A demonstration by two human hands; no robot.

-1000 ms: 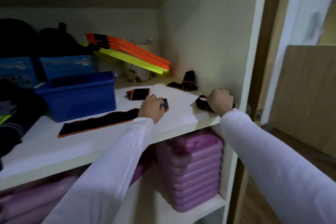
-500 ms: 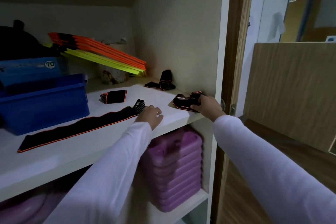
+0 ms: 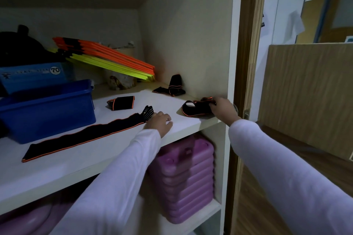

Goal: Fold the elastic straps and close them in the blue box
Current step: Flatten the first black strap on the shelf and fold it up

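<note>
A long black strap with orange edging (image 3: 84,135) lies flat across the white shelf (image 3: 57,166). My left hand (image 3: 159,121) rests on the shelf at the strap's striped right end, fingers spread and touching it. My right hand (image 3: 223,108) grips a crumpled black-and-orange strap (image 3: 194,108) near the shelf's right front corner. A folded strap (image 3: 121,102) sits mid-shelf, and another loose strap (image 3: 172,87) lies against the right wall. The open blue box (image 3: 51,112) stands at the left.
Orange and yellow flat markers (image 3: 107,59) lean at the back. A blue lid-like container marked 70 (image 3: 32,75) sits behind the box, with dark objects (image 3: 17,46) beside it. Purple cases (image 3: 183,177) fill the lower shelf. A wooden door frame (image 3: 246,63) rises on the right.
My left hand opened and slid off the long strap's end onto the shelf. My right hand pulled the crumpled strap out from the corner. The view swung to the right.
</note>
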